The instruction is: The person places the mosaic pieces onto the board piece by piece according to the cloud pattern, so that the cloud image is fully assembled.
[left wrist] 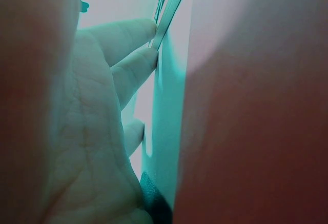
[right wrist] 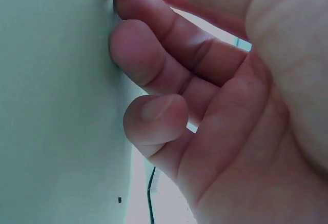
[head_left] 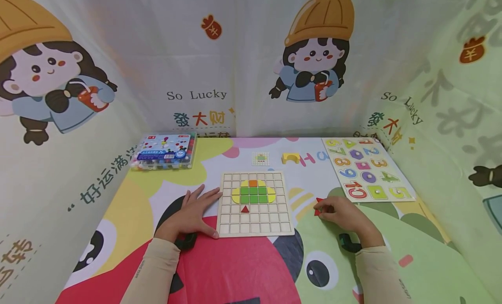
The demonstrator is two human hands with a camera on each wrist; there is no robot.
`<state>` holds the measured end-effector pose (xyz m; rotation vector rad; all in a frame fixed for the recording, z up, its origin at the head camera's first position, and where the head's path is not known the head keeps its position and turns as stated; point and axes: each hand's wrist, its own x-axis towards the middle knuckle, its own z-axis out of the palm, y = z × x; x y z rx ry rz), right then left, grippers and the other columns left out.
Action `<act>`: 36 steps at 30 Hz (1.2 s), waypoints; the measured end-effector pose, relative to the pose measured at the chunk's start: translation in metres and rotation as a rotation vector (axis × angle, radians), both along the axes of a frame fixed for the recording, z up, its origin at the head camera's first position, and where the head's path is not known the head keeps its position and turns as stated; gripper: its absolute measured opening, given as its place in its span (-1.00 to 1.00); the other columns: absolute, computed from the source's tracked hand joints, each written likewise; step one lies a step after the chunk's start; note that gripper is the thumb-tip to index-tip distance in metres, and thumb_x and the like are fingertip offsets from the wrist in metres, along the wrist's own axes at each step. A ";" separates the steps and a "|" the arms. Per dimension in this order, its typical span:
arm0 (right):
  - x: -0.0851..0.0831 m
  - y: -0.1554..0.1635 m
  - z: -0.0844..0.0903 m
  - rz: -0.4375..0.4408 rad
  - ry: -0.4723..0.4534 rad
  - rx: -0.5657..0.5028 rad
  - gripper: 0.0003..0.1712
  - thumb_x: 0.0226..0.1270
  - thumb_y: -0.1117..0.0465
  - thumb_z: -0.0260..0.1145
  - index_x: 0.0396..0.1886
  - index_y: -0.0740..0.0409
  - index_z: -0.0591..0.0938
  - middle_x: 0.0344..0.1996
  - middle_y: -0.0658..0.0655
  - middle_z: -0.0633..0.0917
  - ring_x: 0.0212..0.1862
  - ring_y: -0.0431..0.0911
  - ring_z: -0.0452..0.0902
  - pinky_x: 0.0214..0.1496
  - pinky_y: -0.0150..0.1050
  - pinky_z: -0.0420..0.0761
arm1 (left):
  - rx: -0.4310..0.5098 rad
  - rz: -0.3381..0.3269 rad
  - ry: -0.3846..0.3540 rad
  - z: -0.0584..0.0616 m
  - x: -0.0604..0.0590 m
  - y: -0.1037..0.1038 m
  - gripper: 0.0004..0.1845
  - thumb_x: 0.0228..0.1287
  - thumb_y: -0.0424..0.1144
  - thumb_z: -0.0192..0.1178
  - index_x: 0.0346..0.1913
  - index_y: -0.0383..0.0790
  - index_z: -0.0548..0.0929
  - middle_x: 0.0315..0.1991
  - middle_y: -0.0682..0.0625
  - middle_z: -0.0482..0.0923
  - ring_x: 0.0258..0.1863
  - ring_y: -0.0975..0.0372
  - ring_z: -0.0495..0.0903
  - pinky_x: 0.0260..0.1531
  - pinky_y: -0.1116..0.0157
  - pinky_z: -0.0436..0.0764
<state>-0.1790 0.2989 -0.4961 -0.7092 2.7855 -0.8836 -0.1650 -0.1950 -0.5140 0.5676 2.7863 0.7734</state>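
A square wooden grid board [head_left: 231, 221] lies on the table in the head view. Green tiles [head_left: 253, 195], yellow rounded corner tiles [head_left: 271, 198], an orange tile [head_left: 253, 183] and one red triangle tile [head_left: 245, 209] sit in its cells. Against the board's left edge rests my left hand [head_left: 195, 211], fingers spread, thumb at the lower left corner. In the left wrist view, its fingertips [left wrist: 148, 32] touch the edge. Right of the board, my right hand [head_left: 343, 212] pinches a red triangle tile [head_left: 317, 212] at the tabletop; its fingers partly hide the red pieces.
A small printed pattern card [head_left: 260, 158] and a yellow arch block [head_left: 290, 158] lie behind the board. At the back left is a clear box of colored beads [head_left: 164, 151]. A number-and-shape puzzle board [head_left: 368, 171] lies at the back right. Printed cloth walls [head_left: 251, 77] enclose the table.
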 end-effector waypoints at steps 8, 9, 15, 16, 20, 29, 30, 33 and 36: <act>-0.002 -0.002 -0.004 -0.017 0.043 0.004 -0.88 0.31 0.31 0.50 -0.17 0.07 0.80 -0.40 -0.12 0.67 -0.35 -0.34 0.48 -0.26 -0.36 0.58 | 0.000 -0.001 -0.001 -0.001 0.000 -0.001 0.36 -0.30 0.30 0.67 0.68 0.09 0.24 0.72 0.03 0.10 0.73 -0.16 -0.25 0.59 -0.39 -0.38; -0.002 -0.003 -0.004 -0.024 0.054 0.009 -0.88 0.31 0.30 0.51 -0.18 0.06 0.79 -0.40 -0.13 0.67 -0.34 -0.34 0.48 -0.26 -0.37 0.58 | -0.001 -0.002 0.000 -0.002 -0.001 -0.001 0.36 -0.30 0.31 0.66 0.68 0.10 0.24 0.72 0.03 0.10 0.73 -0.16 -0.25 0.59 -0.39 -0.38; -0.001 -0.017 -0.002 -0.066 0.191 -0.013 -0.84 0.25 0.26 0.57 -0.19 0.05 0.80 -0.44 -0.17 0.67 -0.39 -0.34 0.44 -0.33 -0.38 0.54 | 0.004 -0.004 0.001 -0.003 -0.002 -0.002 0.36 -0.30 0.32 0.66 0.68 0.10 0.24 0.72 0.04 0.09 0.73 -0.15 -0.26 0.59 -0.38 -0.39; 0.000 -0.022 -0.001 -0.060 0.221 -0.026 -0.84 0.24 0.26 0.58 -0.19 0.06 0.80 -0.46 -0.17 0.67 -0.41 -0.34 0.43 -0.36 -0.38 0.52 | 0.003 -0.004 0.000 -0.002 -0.002 -0.001 0.36 -0.30 0.33 0.65 0.68 0.11 0.24 0.72 0.04 0.09 0.73 -0.15 -0.26 0.59 -0.38 -0.39; -0.002 -0.041 0.006 -0.011 0.278 -0.081 -0.82 0.19 0.30 0.59 -0.21 0.06 0.80 -0.47 -0.19 0.67 -0.44 -0.35 0.41 -0.40 -0.39 0.49 | 0.002 -0.005 -0.003 -0.001 -0.001 -0.001 0.36 -0.29 0.32 0.66 0.68 0.10 0.24 0.72 0.03 0.09 0.73 -0.15 -0.26 0.59 -0.38 -0.39; -0.012 -0.090 0.017 0.103 0.178 -0.118 -0.80 0.24 0.32 0.49 -0.13 0.11 0.82 -0.42 -0.17 0.72 -0.39 -0.34 0.47 -0.35 -0.41 0.54 | 0.000 -0.013 0.009 -0.003 -0.002 -0.001 0.36 -0.29 0.33 0.65 0.68 0.10 0.24 0.72 0.05 0.09 0.73 -0.16 -0.25 0.59 -0.39 -0.37; -0.012 -0.096 0.018 0.113 0.159 -0.115 -0.80 0.25 0.31 0.51 -0.12 0.11 0.82 -0.42 -0.16 0.72 -0.38 -0.33 0.47 -0.34 -0.41 0.55 | -0.001 -0.015 0.010 -0.003 -0.002 -0.001 0.36 -0.29 0.34 0.64 0.68 0.10 0.24 0.72 0.05 0.09 0.73 -0.16 -0.25 0.59 -0.39 -0.37; -0.015 -0.114 0.018 0.129 0.108 -0.093 -0.81 0.28 0.27 0.52 -0.10 0.10 0.82 -0.41 -0.16 0.72 -0.36 -0.31 0.49 -0.31 -0.41 0.58 | 0.003 -0.014 0.011 -0.004 -0.002 -0.002 0.36 -0.30 0.34 0.64 0.68 0.11 0.24 0.72 0.05 0.09 0.73 -0.15 -0.25 0.59 -0.39 -0.37; -0.018 -0.132 0.017 0.138 0.077 -0.054 -0.82 0.31 0.21 0.55 -0.11 0.07 0.83 -0.41 -0.17 0.72 -0.34 -0.29 0.52 -0.27 -0.41 0.60 | 0.011 -0.012 0.010 -0.003 -0.002 -0.002 0.36 -0.30 0.33 0.65 0.68 0.11 0.25 0.72 0.05 0.09 0.73 -0.15 -0.25 0.59 -0.39 -0.38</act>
